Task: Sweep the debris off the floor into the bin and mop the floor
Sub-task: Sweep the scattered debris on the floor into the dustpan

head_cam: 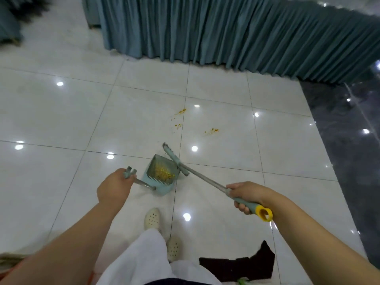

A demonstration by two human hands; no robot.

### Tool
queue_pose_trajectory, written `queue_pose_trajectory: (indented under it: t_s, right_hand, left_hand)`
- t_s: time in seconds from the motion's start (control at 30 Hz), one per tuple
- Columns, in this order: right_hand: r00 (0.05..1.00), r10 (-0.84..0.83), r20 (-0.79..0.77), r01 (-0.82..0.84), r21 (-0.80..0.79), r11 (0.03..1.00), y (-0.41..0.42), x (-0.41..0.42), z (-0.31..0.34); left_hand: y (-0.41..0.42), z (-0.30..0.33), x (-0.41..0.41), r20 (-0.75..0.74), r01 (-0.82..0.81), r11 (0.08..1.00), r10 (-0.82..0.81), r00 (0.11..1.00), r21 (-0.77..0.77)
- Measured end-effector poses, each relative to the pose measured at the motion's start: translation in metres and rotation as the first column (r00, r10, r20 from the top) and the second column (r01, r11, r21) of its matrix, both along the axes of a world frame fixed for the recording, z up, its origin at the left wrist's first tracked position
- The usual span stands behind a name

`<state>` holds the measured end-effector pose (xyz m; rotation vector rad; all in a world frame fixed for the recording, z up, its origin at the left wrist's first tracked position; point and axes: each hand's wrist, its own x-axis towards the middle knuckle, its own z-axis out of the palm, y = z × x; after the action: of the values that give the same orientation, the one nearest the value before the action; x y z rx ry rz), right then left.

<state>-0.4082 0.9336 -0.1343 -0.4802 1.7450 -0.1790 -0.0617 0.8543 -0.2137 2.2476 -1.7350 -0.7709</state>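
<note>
Gripping: our left hand (115,187) closed on the light, stiff dustpan (161,174) handle; our right hand (245,194) on the broom (174,159) grip; crumbs (211,131) loose, scattering easily.

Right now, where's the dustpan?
In the head view the dustpan sits on the white floor just ahead of the person's feet, centre frame, held by the left hand, with the broom head at its right edge.

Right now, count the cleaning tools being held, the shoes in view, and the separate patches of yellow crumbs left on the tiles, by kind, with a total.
Cleaning tools: 2, broom in right hand, dustpan in left hand
Perforated shoes: 2
Crumb patches on tiles: 3
Total: 7
</note>
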Motion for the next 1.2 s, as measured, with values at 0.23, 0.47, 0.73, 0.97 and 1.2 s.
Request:
queue_pose_trajectory:
  t_s: [0.23,0.47,0.73,0.97,1.2]
  right_hand:
    - [0.989,0.149,0.012,-0.148,-0.069,0.987,-0.063,0.063,0.019]
    - [0.953,0.303,0.028,-0.301,-0.074,0.951,-0.119,0.139,0.025]
    - [0.892,0.449,0.053,-0.449,-0.021,0.894,-0.193,0.22,0.007]
    - [0.801,0.59,0.097,-0.597,0.051,0.801,-0.254,0.279,-0.004]
    - [0.741,0.665,0.092,-0.671,0.081,0.737,-0.296,0.316,-0.006]
  left_hand:
    - [0.005,0.014,0.047,-0.081,-0.238,0.971,0.235,0.969,-0.028]
    - [-0.008,0.026,0.107,-0.263,-0.497,0.865,0.497,0.827,0.068]
    - [-0.023,0.001,0.158,-0.301,-0.641,0.746,0.662,0.687,0.178]
    - [-0.056,-0.024,0.182,-0.365,-0.715,0.652,0.748,0.554,0.251]
    - [-0.088,-0.025,0.199,-0.53,-0.646,0.614,0.769,0.359,0.454]
